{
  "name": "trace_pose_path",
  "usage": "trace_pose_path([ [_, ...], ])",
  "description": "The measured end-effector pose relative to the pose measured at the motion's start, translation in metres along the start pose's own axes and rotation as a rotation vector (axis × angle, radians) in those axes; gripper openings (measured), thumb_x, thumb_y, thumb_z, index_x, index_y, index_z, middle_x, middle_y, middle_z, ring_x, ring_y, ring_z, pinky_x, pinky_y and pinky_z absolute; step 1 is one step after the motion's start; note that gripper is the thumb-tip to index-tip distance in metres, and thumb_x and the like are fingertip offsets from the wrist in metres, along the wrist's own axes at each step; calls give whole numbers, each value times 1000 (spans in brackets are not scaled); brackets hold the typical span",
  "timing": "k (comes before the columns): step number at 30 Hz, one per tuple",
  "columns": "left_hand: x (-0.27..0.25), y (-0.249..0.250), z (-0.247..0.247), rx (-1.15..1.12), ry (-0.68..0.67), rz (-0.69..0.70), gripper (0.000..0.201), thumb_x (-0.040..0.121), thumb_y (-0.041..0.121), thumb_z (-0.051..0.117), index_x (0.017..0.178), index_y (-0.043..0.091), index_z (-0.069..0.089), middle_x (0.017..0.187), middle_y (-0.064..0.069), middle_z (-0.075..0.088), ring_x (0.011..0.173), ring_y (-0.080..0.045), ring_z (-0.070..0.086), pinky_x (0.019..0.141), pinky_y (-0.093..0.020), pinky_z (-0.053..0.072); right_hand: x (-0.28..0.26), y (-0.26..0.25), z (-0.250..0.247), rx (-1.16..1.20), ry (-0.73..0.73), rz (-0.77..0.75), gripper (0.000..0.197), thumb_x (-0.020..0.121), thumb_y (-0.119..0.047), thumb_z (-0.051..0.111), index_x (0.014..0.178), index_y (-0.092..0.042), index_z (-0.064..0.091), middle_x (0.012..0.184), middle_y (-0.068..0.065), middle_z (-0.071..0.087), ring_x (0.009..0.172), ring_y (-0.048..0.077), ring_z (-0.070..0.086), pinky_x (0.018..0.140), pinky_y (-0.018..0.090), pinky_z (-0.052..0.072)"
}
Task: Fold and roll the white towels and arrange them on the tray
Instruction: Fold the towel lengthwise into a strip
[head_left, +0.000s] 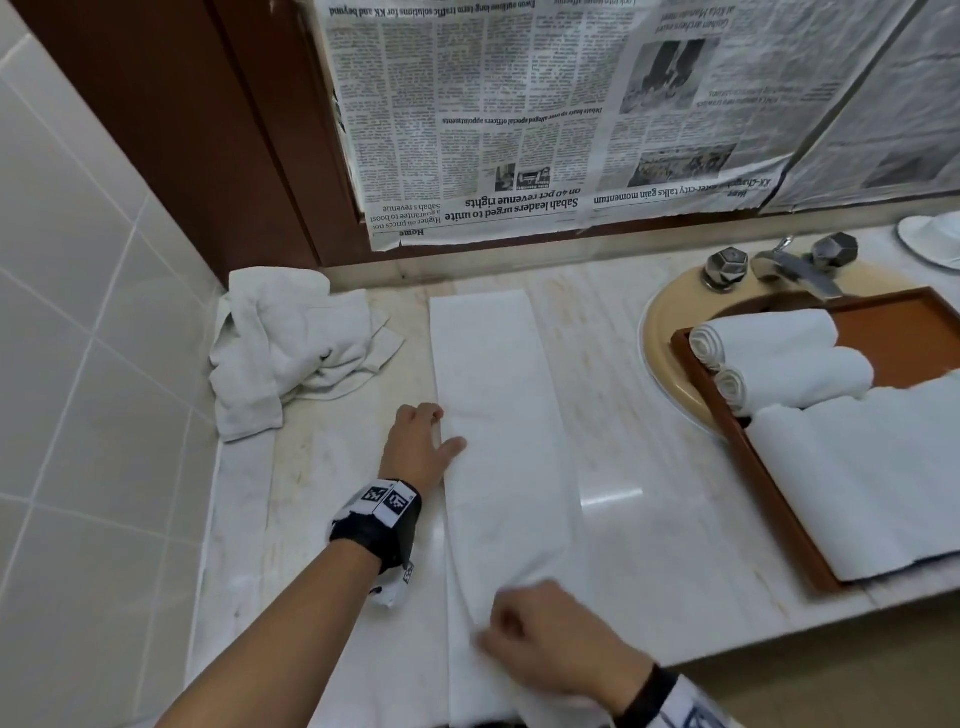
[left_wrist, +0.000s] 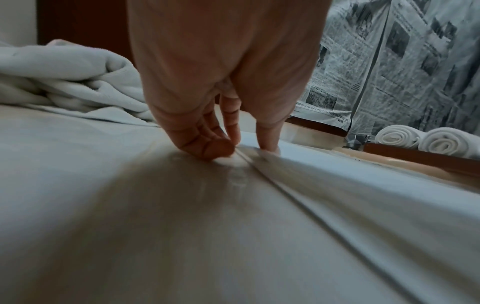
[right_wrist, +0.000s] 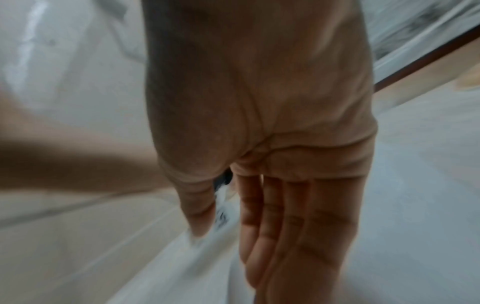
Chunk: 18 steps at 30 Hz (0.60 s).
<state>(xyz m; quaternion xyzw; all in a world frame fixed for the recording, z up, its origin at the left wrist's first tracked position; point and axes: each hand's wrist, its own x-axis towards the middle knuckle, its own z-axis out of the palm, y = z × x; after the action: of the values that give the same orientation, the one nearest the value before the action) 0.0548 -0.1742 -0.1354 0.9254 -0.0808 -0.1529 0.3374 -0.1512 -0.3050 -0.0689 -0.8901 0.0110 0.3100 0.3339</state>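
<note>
While my left hand pinches the folded towel's left edge, my right hand lies flat with straight fingers on its near end, left of the tray.

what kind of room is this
Most likely a bathroom, perhaps in a hotel: a beige sink with a metal faucet set in a marble countertop, white wall tiles, and rolled towels on a brown tray.
</note>
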Motion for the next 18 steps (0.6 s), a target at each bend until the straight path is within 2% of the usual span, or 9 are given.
trace_pose_path([
  [3, 0, -4, -4, 152, 58, 20, 51, 95, 47, 57, 139, 21, 49, 140, -2, 43, 126, -28, 41, 99, -41, 40, 33, 23, -36, 86, 413, -145, 29, 90, -53, 45, 85, -28, 58, 80, -8, 63, 75, 11, 59, 73, 33, 50],
  [5, 3, -2, -5, 273, 62, 89, 49, 102, 47, 41, 146, 26, 42, 153, 4, 35, 137, -25, 32, 104, -45, 35, 65, 37, -56, 33, 661, -222, 34, 95, -41, 42, 104, -17, 65, 97, -1, 67, 89, 17, 62, 79, 34, 51],
  [6, 5, -1, -3, 329, 39, 119, 50, 103, 47, 32, 150, 29, 36, 158, 7, 29, 143, -24, 25, 108, -46, 31, 82, 41, -64, -31, 718, -221, 40, 96, -37, 39, 115, -11, 64, 109, 4, 67, 99, 21, 63, 85, 36, 52],
  [8, 9, 3, 3, 448, -31, 145, 56, 101, 49, 16, 155, 35, 23, 165, 14, 12, 151, -22, 9, 112, -48, 23, 116, 45, -76, -183, 680, -181, 55, 97, -38, 30, 133, -6, 57, 133, 11, 60, 123, 28, 56, 100, 43, 48],
  [9, 12, 4, 7, 491, -64, 148, 56, 102, 50, 12, 157, 37, 15, 165, 17, 3, 152, -21, 2, 114, -50, 20, 130, 45, -80, -248, 593, -158, 62, 97, -41, 23, 143, -7, 48, 146, 11, 50, 136, 29, 46, 109, 46, 40],
  [11, 17, 6, 16, 535, -131, 145, 55, 104, 51, 8, 157, 41, 1, 163, 22, -11, 153, -21, -9, 118, -56, 11, 153, 46, -84, -375, 426, -130, 75, 93, -49, 2, 157, -15, 21, 165, 2, 19, 152, 23, 15, 121, 47, 16],
  [13, 19, 7, 23, 563, -160, 140, 58, 100, 54, -1, 156, 43, -7, 161, 25, -18, 152, -21, -13, 118, -58, 5, 167, 52, -85, -462, 332, -125, 79, 89, -56, -12, 160, -23, 2, 166, -8, -4, 153, 17, -6, 124, 46, 0],
  [15, 19, 2, 24, 583, -143, 128, 65, 91, 59, -11, 155, 44, -10, 160, 25, -20, 152, -21, -13, 119, -55, 4, 171, 62, -87, -516, 322, -125, 79, 89, -62, -19, 159, -28, -4, 164, -13, -11, 152, 13, -12, 123, 45, -6],
  [18, 18, -6, 20, 555, -113, 115, 65, 91, 60, -10, 154, 45, -11, 159, 25, -21, 153, -21, -13, 122, -47, 1, 170, 85, -104, -499, 350, -41, 65, 97, -58, -3, 157, -33, -9, 161, -19, -18, 151, 11, -17, 122, 43, -11],
])
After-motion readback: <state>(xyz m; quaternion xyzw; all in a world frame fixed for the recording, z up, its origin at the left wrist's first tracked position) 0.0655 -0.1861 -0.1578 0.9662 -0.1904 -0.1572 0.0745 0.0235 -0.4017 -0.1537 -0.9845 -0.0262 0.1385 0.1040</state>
